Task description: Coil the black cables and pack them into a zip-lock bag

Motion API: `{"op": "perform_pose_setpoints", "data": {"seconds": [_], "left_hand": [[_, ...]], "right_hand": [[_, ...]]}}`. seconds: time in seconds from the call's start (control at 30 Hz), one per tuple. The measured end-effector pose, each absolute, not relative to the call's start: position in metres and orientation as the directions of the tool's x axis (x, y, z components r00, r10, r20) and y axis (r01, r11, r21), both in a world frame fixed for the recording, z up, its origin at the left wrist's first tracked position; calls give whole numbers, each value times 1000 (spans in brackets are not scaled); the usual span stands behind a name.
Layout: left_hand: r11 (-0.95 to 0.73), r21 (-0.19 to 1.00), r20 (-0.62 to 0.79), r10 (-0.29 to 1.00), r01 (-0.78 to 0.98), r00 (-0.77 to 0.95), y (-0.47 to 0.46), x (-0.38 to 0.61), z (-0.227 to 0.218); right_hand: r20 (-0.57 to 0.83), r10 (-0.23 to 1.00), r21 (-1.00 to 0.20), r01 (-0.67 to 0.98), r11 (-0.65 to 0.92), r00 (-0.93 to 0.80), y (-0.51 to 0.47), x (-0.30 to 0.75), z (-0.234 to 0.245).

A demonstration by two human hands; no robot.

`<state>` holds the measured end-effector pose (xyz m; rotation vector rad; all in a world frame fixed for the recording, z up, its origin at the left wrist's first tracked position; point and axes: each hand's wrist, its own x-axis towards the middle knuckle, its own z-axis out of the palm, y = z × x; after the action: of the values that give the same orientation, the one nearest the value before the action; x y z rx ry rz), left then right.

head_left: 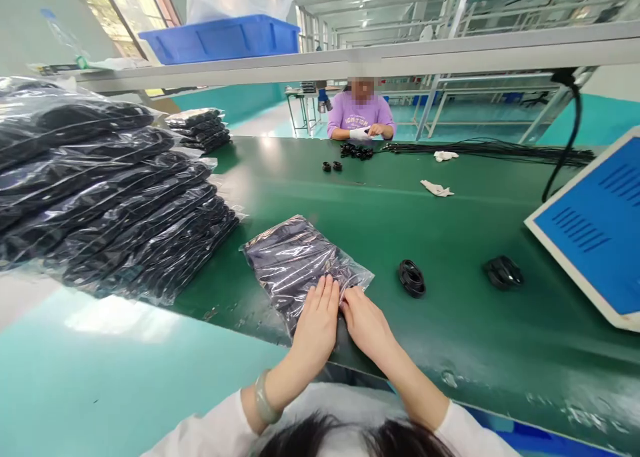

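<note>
A clear plastic bag [295,257] with dark, folded-looking contents lies flat near the front edge of the green table. My left hand [319,317] rests on top of it, fingers straight and side by side. At the bag's right end, my right hand [367,323] is closed, its bent fingers pinching the plastic edge; the fingertips are partly hidden. To the right of my hands sits a coiled black cable [412,278], touched by neither hand. Farther right is a second black coil [503,272].
Stacked bags of black items [110,197] rise at the left, with a smaller stack [197,130] behind. A blue machine [595,223] stands right. Across the green table [475,223] sits a person in purple [361,113] near black cables [490,149]. A shelf [325,70] spans above.
</note>
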<state>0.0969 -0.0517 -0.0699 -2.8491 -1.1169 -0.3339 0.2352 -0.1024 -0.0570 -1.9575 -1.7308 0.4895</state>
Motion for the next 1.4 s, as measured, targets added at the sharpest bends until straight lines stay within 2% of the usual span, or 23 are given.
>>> {"op": "perform_pose_setpoints", "data": {"seconds": [0.07,0.13,0.23,0.3,0.4,0.5,0.63,0.73,0.83,0.97,1.13,1.27,1.4], "left_hand": [[-733,19,208,668,680,714,-48,104,-59],[-736,40,177,671,676,720,-43,116,-43],[-750,109,124,662,653,739,-27,138,-17],[-747,148,88,663,649,743,-13,150,-4],[-734,167,60,674,658,736,6,162,11],[-732,177,29,671,657,741,19,170,23],[-736,173,-7,663,654,748,25,178,34],[-742,160,-23,657,651,754,23,184,39],[-754,141,-21,646,642,763,20,189,44],[-755,119,3,650,645,760,16,195,49],[-765,157,9,633,624,774,17,204,44],[-767,220,41,624,602,780,40,204,30],[-746,233,136,661,624,738,74,189,5]], "right_hand": [[121,967,-584,804,-113,224,-112,250,-59],[276,866,-567,798,-204,417,-121,272,-63],[464,611,-445,765,-466,642,-127,309,-71],[475,584,-375,752,-542,658,-128,329,-76],[483,625,-387,789,-476,614,-131,337,-75],[511,656,-491,815,-307,555,-141,317,-67],[441,780,-682,731,-31,445,-145,276,-57],[385,842,-742,670,39,378,-129,260,-56],[384,844,-777,625,75,376,-105,253,-57],[354,791,-831,556,22,498,-79,244,-65],[230,754,-865,484,-131,616,-62,244,-73],[107,754,-876,420,-236,649,-55,255,-70],[13,748,-879,365,-308,663,-53,262,-65]]}}
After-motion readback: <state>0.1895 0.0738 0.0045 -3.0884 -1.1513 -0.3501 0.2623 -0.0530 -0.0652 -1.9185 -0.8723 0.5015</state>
